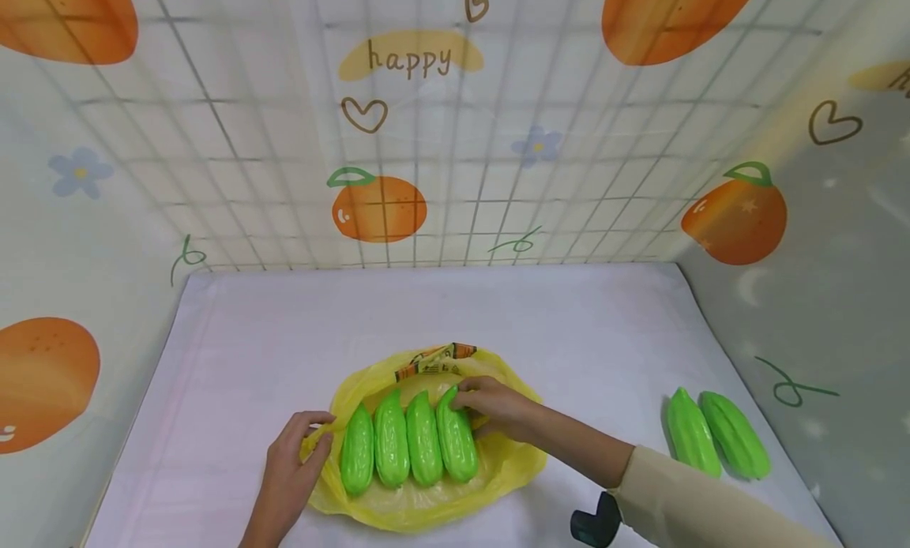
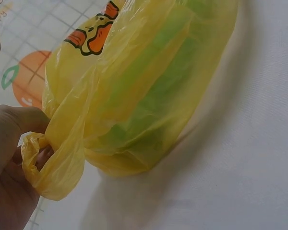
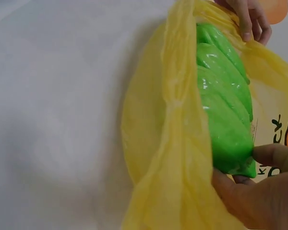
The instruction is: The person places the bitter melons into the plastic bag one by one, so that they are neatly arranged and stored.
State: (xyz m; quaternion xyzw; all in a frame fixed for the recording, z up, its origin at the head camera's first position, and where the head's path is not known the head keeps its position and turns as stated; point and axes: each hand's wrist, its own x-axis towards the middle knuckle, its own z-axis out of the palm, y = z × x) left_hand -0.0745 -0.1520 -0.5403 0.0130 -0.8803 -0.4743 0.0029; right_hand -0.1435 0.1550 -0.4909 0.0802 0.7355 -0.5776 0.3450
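A yellow plastic bag (image 1: 508, 469) lies spread on the table, with several green bitter melons (image 1: 389, 441) side by side in its mouth. At its left edge my left hand (image 1: 290, 457) pinches the bag, with a loop of yellow plastic (image 2: 57, 179) at its fingers in the left wrist view. My right hand (image 1: 498, 406) reaches in from the right and grips the stem end of the rightmost bitter melon (image 1: 458, 445). Seen from the right wrist, thumb and fingers hold the tip of that melon (image 3: 228, 129), while the bag's side hides part of it.
Two more green bitter melons, one (image 1: 691, 433) beside another (image 1: 735, 436), lie on the white tabletop (image 1: 235, 335) at the right. A patterned curtain (image 1: 277, 137) with oranges and a grid stands behind. A dark strap piece (image 1: 597, 520) hangs by the right sleeve.
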